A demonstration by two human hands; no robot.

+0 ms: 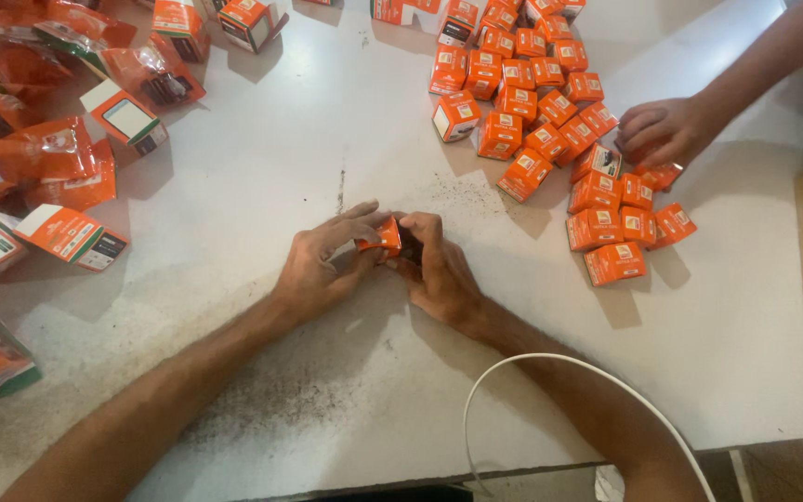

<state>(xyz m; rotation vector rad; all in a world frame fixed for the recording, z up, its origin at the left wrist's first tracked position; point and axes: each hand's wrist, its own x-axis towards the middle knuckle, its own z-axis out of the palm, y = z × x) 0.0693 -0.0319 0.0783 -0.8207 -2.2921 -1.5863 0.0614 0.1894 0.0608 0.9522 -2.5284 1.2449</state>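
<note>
Both hands meet at the middle of the white bench (262, 177). The left hand (320, 265) and right hand (436, 270) pinch a small orange box (385, 236) between their fingers (357, 218), thumbs underneath. Beyond the right fingers lies a cluster of orange boxes (550, 121), where another person's hand (666, 130) rests. Past the left fingers, orange pouches (58, 149) lie scattered.

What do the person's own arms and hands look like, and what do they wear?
Both arms are bare, with no sleeves in view. The left hand and right hand wear no gloves, rings, watch or bands. A thin white cable loops over the right forearm.
</note>
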